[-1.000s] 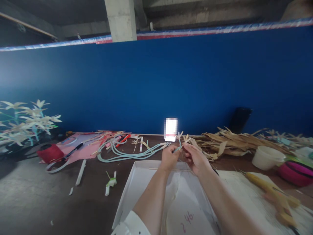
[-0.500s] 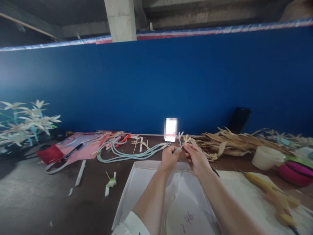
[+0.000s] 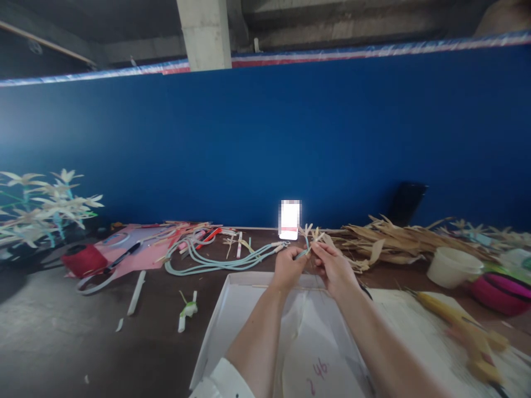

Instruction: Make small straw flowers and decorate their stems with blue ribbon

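Both my hands meet above the far edge of a shallow white tray (image 3: pixel 219 326). My left hand (image 3: pixel 287 268) is closed in a pinch on the pale green stem of a small straw flower (image 3: pixel 310 236). My right hand (image 3: pixel 334 266) is closed too, its fingertips pinching the same flower just below its beige petals. The flower stands upright between the two hands, in front of the blue wall.
A heap of dry husk strips (image 3: pixel 394 240) lies right of my hands, with a white cup (image 3: pixel 454 266) and a pink bowl (image 3: pixel 504 290) beyond. Pale green cords (image 3: pixel 215 257), pink paper (image 3: pixel 133 249) and a red pouch (image 3: pixel 85 260) lie left. Finished straw flowers (image 3: pixel 45 204) stand far left.
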Motion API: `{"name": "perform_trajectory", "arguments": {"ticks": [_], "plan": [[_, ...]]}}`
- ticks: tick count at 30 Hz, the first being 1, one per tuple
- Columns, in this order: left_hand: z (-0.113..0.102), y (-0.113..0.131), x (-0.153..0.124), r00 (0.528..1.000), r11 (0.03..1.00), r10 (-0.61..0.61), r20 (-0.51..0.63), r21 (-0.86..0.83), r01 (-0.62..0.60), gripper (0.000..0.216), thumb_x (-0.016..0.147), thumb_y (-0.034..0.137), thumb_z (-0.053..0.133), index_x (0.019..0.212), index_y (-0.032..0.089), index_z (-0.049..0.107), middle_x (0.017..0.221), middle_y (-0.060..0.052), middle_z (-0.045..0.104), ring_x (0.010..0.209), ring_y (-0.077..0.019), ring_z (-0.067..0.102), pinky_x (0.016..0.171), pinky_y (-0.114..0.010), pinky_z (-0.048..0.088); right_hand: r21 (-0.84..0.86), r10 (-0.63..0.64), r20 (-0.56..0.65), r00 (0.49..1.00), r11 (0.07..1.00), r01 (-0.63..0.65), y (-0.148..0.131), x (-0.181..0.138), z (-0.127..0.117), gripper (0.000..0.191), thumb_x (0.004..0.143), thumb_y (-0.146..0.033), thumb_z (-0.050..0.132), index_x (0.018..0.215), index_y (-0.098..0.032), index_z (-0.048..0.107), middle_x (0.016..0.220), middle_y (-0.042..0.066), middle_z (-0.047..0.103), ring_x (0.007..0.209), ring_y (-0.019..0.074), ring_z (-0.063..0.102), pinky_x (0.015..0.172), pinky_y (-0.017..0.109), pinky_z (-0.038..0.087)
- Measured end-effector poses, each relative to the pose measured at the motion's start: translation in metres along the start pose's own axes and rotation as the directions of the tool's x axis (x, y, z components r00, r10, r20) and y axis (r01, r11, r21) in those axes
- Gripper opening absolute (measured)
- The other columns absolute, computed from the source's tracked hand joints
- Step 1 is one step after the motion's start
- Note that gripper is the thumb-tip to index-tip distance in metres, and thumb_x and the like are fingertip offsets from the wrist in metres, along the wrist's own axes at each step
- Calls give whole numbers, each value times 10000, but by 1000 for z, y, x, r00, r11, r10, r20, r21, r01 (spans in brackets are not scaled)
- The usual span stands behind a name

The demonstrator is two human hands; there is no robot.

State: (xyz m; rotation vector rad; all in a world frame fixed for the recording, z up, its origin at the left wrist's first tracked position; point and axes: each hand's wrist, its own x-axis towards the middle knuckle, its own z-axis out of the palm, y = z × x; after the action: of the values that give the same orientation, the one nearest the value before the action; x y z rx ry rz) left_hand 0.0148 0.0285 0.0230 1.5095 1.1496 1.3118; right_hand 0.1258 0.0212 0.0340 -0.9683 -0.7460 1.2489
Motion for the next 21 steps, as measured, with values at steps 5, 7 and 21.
{"name": "perform_trajectory", "arguments": {"ticks": [5, 7, 21], "plan": [[0, -1, 1, 1000, 1000, 15, 9, 20, -16, 265, 709, 387, 578, 686, 135, 656, 640, -13, 621, 621, -124, 526, 575, -214, 383, 0, 1, -3, 1000, 1000, -1, 1, 2, -1, 293, 547, -330, 767, 754, -169, 635, 446, -64, 468, 352, 32, 340, 293, 128, 203], [0, -1, 1, 1000, 1000, 17, 12, 25, -17, 256, 709, 375, 576, 689, 133, 658, 642, -12, 619, 620, -121, 521, 574, -212, 382, 12, -4, -7, 1000, 1000, 4, 1, 2, -1, 286, 537, -318, 774, 741, -170, 638, 458, -62, 478, 356, 28, 341, 293, 128, 203], [1, -2, 2, 999, 999, -27, 26, 17, 27, 221, 694, 340, 585, 694, 128, 648, 591, 11, 574, 555, -92, 462, 538, -202, 357, 44, -13, -44, 999, 999, 15, 1, 3, -3, 283, 516, -297, 781, 722, -174, 630, 466, -53, 489, 373, 42, 358, 291, 153, 192]]}}
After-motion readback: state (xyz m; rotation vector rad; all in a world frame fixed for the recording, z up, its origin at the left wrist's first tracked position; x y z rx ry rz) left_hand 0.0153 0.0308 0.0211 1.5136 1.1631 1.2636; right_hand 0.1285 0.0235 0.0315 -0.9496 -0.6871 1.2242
